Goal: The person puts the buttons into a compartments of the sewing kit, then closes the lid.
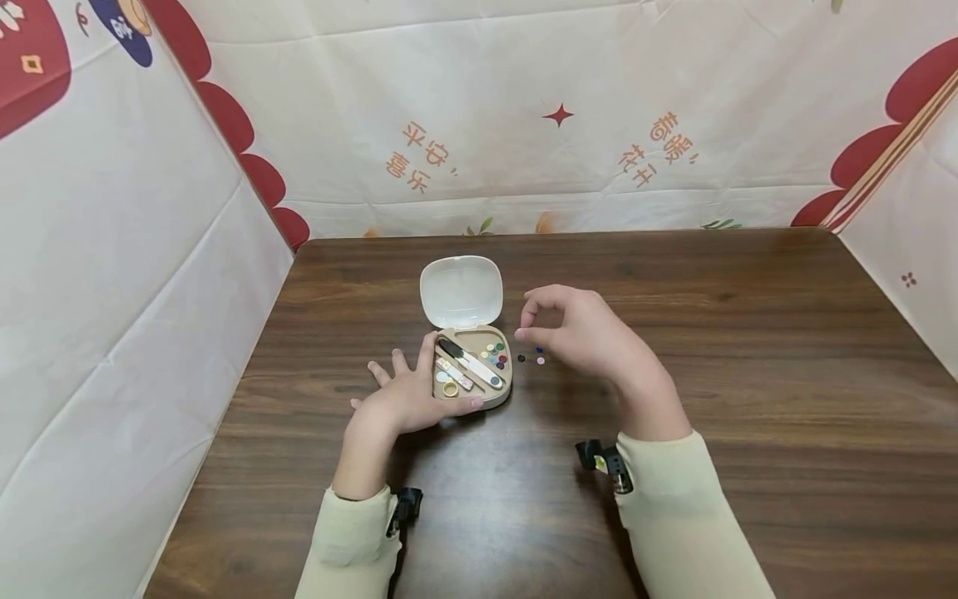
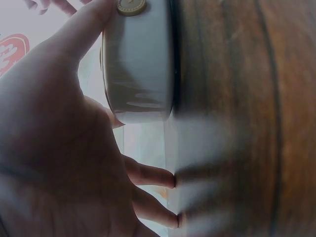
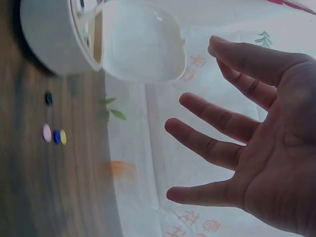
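A small white sewing kit case (image 1: 500,401) lies on the table with its translucent lid (image 1: 461,291) raised. Its beige compartments hold a white-and-black tool (image 1: 471,362), a pale printed strip (image 1: 454,373), a gold ring (image 1: 450,388) and several small buttons (image 1: 499,347). My left hand (image 1: 404,399) rests around the case's near left corner, thumb along the front and index finger at the left side, other fingers spread. To the right, my right hand (image 1: 587,333) hovers above the table. Its thumb and index fingertips meet; whether anything tiny sits between them is hidden. The other fingers extend.
Loose buttons lie just right of the case: a black button (image 3: 49,98), a pink button (image 3: 47,133), a blue button (image 3: 57,137) and a yellow button (image 3: 63,137). The brown wooden table (image 1: 748,349) meets printed white cloth (image 1: 524,166) at the back and sides.
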The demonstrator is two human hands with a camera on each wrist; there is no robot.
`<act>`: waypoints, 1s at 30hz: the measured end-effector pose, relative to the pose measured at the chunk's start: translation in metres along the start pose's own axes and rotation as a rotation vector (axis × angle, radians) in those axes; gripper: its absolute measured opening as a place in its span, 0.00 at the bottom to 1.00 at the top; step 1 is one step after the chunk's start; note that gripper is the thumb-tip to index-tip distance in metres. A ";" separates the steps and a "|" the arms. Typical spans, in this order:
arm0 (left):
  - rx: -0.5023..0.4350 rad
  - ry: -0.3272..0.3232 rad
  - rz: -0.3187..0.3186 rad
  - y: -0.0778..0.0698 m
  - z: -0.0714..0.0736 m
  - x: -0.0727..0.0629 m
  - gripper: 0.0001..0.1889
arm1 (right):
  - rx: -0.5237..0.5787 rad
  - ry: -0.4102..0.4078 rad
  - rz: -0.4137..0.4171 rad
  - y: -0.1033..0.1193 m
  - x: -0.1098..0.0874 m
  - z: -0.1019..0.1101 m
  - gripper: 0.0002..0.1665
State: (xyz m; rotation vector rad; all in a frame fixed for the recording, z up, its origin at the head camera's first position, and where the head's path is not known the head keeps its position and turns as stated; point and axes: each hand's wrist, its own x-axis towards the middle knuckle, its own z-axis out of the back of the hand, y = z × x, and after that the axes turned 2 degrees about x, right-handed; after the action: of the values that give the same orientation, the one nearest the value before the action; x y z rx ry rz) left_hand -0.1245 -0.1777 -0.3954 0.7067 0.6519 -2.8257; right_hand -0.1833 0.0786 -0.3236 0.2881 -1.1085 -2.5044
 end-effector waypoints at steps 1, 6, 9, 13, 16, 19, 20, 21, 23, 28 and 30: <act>-0.002 0.000 -0.001 0.000 0.000 0.000 0.68 | 0.012 -0.012 0.007 0.002 -0.003 -0.003 0.07; -0.002 -0.003 0.000 0.001 0.000 -0.001 0.68 | 0.035 -0.052 0.051 0.008 -0.009 -0.013 0.07; 0.004 -0.002 0.000 0.001 0.000 -0.001 0.68 | 0.043 -0.062 0.054 0.010 -0.010 -0.018 0.07; 0.001 0.004 -0.006 0.000 0.000 -0.001 0.68 | 0.011 -0.082 0.049 0.008 -0.009 -0.022 0.07; -0.005 0.007 -0.008 -0.001 0.001 -0.002 0.68 | -0.025 -0.098 0.049 0.006 -0.005 -0.026 0.07; -0.008 0.009 -0.007 0.000 0.002 -0.002 0.68 | -0.051 -0.097 0.036 0.003 0.003 -0.033 0.07; -0.007 0.010 -0.008 0.000 0.002 -0.002 0.67 | -0.062 -0.094 0.029 0.002 0.005 -0.035 0.07; -0.006 0.011 -0.008 0.000 0.003 -0.002 0.67 | -0.067 -0.092 0.020 0.001 0.008 -0.037 0.07; -0.002 0.013 -0.009 0.000 0.003 -0.002 0.67 | -0.079 -0.087 0.008 -0.001 0.013 -0.041 0.07; -0.002 0.017 -0.005 -0.001 0.002 -0.001 0.67 | -0.115 -0.083 0.028 0.000 0.023 -0.049 0.05; 0.001 0.017 -0.002 0.000 0.002 0.000 0.67 | -0.136 -0.077 0.040 0.002 0.026 -0.053 0.04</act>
State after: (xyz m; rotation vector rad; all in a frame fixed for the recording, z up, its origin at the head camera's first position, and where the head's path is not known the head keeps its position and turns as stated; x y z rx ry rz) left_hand -0.1251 -0.1784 -0.3934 0.7319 0.6548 -2.8244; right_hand -0.1888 0.0315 -0.3585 0.1317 -0.9566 -2.5595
